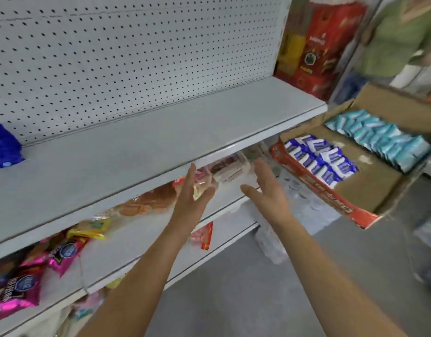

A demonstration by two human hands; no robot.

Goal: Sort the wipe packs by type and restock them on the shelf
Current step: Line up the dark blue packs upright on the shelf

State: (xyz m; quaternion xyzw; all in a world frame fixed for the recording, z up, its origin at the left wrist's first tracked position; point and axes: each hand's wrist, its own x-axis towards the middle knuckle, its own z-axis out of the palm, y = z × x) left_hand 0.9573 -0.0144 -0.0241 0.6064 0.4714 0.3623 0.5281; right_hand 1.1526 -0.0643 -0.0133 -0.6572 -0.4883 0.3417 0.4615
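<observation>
Both hands were raised with palms facing each other and nothing between them: the left hand [192,198] had its fingers [190,175] straight and released, and the right hand [268,190] likewise held its fingers [263,170] spread and loose, grasping nothing. Just beyond the left fingertips ran the front edge of the grey shelf [136,152], bare across most of its width, with a pegboard [126,57] rising behind it and a blue bag [4,147] lying far to the left of the fingers. Right of the right fingers, and near them, stood an open box [370,186] with a red flap. Inside it the wipe packs lay in two groups: white-and-blue packs [319,159] nearest the right fingers, and teal packs [379,137] in a row farther off to the right, along the box's far side. Beyond and below the fingers, the lower shelf [126,242] carried bread [148,200] and other wrapped goods, with pink packets [22,285] far to the left. Red cartons [328,45] stood above and beyond the right fingers, and a person in a green top [401,35] was at the upper right, blurred.
</observation>
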